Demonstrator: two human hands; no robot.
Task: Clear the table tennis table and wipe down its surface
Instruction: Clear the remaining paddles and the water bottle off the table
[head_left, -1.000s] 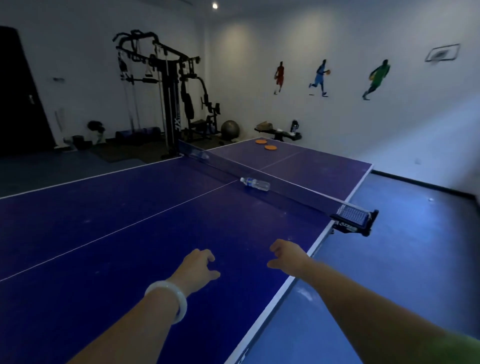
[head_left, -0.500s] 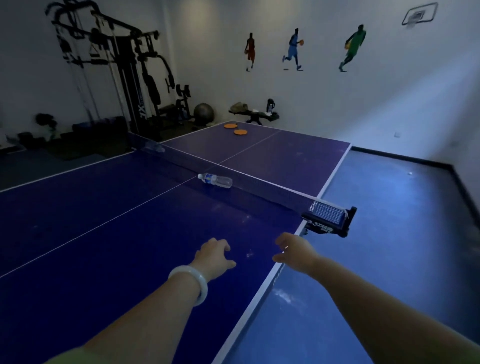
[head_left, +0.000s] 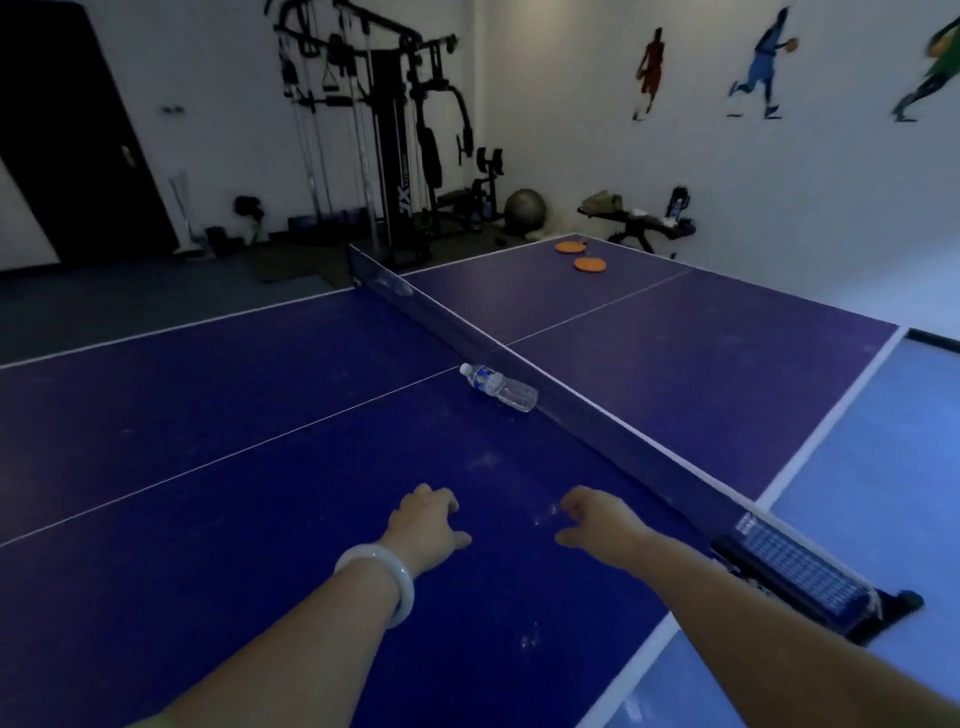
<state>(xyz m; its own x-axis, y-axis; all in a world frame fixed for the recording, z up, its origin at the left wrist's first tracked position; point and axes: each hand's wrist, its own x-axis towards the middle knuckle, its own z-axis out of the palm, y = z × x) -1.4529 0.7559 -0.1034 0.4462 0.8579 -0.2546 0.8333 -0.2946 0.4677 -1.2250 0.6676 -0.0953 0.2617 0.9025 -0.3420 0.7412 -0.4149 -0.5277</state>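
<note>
Table tennis table (head_left: 260, 467), a dark blue surface with white lines, stretches before us with nothing yet cleared. A clear plastic water bottle (head_left: 500, 387) with a white cap lies on its side on the near half, right against the dark net (head_left: 571, 410), just right of the centre line. Two round orange paddles (head_left: 581, 254) rest side by side near the far end of the far half. We reach out with both arms over the near half, low above the blue top. Our left hand (head_left: 426, 530), a pale bangle (head_left: 384, 579) on its wrist, has its fingers loosely curled and holds nothing; our right hand (head_left: 597, 525) is likewise empty, fingers loosely bent. Both are well short of the bottle. The black net clamp (head_left: 810, 587) sits at the right edge, near our right forearm. Faint pale smudges (head_left: 530, 639) mark the blue top near us, and no cloth is in sight. We judge the job barely begun: bottle and paddles are still to be lifted off, and the whole wipe-down remains. The bottle looks the likeliest first pick.
</note>
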